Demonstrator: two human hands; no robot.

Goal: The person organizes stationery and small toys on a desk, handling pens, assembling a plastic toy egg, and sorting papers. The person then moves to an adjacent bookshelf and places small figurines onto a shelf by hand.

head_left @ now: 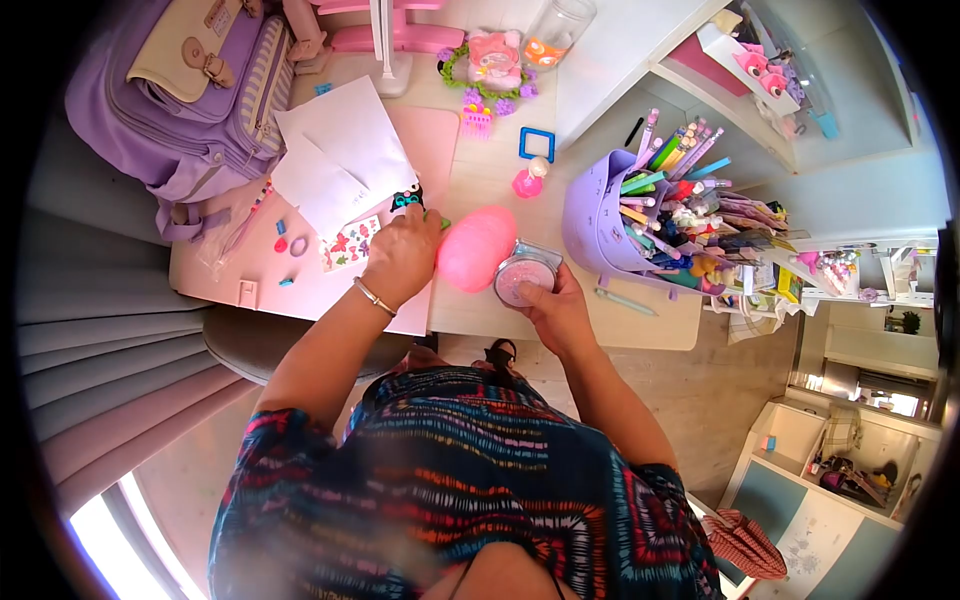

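Note:
My left hand [403, 255], with a bracelet at the wrist, reaches over the pink desk mat with its fingers bent together. At its fingertips is a small black item with teal markings [407, 196]; the grip is partly hidden. A bit of green shows beside the fingers. In my right hand [562, 312] is a round, clear-lidded case [524, 277] with a silvery pink face, thumb on top. Between both hands lies a smooth pink egg-shaped object [476, 249]. A sticker sheet with red shapes [351, 244] is left of my left hand.
White papers [335, 150] overlap the mat's back part. A purple backpack [200, 100] stands at the left. On the right, a purple basket [600, 215] holds many pens. A blue square frame [537, 145], pink comb [477, 121] and glass jar [556, 35] sit farther back.

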